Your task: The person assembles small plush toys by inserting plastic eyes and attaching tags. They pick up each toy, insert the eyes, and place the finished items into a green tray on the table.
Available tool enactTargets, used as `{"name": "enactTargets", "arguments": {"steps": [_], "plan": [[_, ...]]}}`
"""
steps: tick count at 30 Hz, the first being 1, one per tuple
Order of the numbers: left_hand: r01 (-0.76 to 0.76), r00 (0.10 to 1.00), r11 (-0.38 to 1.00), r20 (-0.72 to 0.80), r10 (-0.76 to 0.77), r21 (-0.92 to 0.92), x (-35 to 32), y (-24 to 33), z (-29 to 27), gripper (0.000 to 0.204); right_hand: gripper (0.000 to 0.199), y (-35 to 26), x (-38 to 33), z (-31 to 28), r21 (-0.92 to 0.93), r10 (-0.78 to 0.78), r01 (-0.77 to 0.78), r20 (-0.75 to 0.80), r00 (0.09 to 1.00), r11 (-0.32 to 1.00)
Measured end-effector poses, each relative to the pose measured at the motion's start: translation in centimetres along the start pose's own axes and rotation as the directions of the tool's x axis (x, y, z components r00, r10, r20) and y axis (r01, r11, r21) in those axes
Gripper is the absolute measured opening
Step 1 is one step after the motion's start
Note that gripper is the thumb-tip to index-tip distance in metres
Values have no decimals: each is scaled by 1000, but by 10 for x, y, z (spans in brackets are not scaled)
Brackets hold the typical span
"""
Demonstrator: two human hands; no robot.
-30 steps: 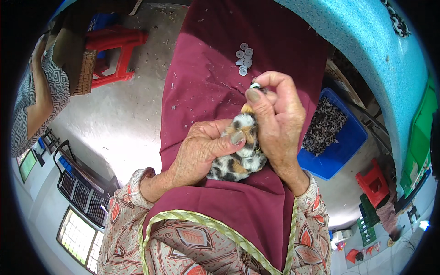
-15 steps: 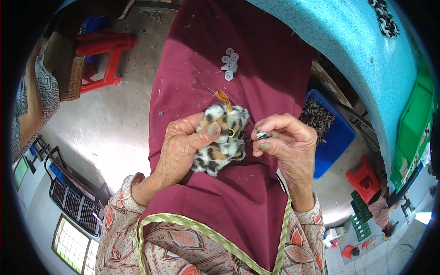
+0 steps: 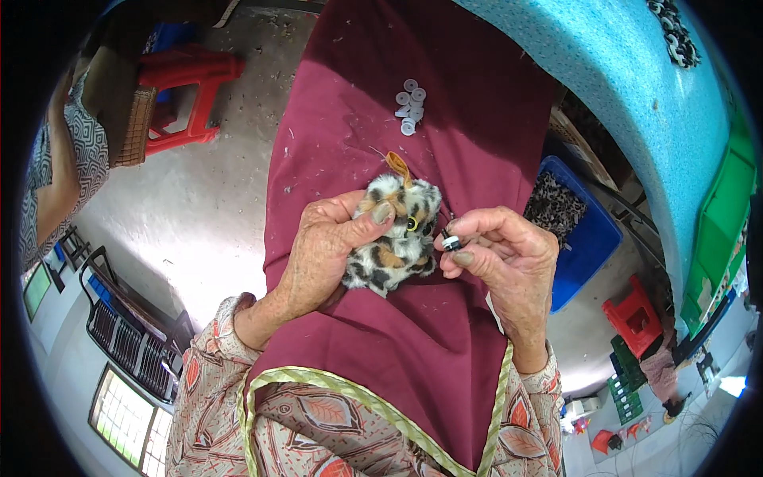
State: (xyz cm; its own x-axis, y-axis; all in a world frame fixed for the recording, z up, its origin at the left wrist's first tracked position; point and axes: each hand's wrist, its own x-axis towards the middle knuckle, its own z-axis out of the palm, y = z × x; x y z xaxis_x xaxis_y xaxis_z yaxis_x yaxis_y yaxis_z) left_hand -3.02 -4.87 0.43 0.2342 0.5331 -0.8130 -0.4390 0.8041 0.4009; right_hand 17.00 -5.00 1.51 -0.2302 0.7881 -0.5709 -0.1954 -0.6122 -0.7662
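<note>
Over my lap, my left hand (image 3: 338,238) grips a small spotted plush toy skin (image 3: 393,258) with white, black and tan fur. A yellow-rimmed toy eye (image 3: 412,224) is set in its fur, and an orange-tan flap (image 3: 399,165) sticks up at the top. Just right of the plush, my right hand (image 3: 505,250) pinches a small black-and-white plastic piece (image 3: 451,242) between thumb and fingers. Its exact kind is too small to tell. Several white plastic washers (image 3: 411,107) lie in a cluster on the maroon apron (image 3: 334,127) beyond the plush.
At right, a blue bin (image 3: 592,258) holds black-and-white bits beneath a light-blue table (image 3: 628,95). A green tray (image 3: 727,230) stands at the table's far right. Red stools (image 3: 199,75) are on the floor to either side. Another person's arm (image 3: 60,175) shows at left.
The small piece in my right hand has turned, showing more of its white end. Both hands and the plush appear slightly further right in the view, along with the surroundings.
</note>
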Motion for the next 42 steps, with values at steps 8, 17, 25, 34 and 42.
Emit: {"name": "enactTargets", "arguments": {"steps": [8,17,25,34,42], "plan": [[-69,997,993,-15,70,94,-3,-1,2,26,19,1,10,8,-338,-268,321,196,943,884],[-113,993,968,10,114,224,-2,-3,-2,29,17,3,13,12,-392,-208,269,192,959,880],[-140,989,921,6,148,363,-7,1,-5,24,18,5,13,12,-395,-198,256,183,963,882],[-401,883,538,157,441,741,-15,-1,-10,38,13,10,6,20,-275,-115,138,99,988,952],[-543,784,268,365,503,796,-14,1,-7,40,9,24,1,16,-112,21,-11,88,996,994]]}}
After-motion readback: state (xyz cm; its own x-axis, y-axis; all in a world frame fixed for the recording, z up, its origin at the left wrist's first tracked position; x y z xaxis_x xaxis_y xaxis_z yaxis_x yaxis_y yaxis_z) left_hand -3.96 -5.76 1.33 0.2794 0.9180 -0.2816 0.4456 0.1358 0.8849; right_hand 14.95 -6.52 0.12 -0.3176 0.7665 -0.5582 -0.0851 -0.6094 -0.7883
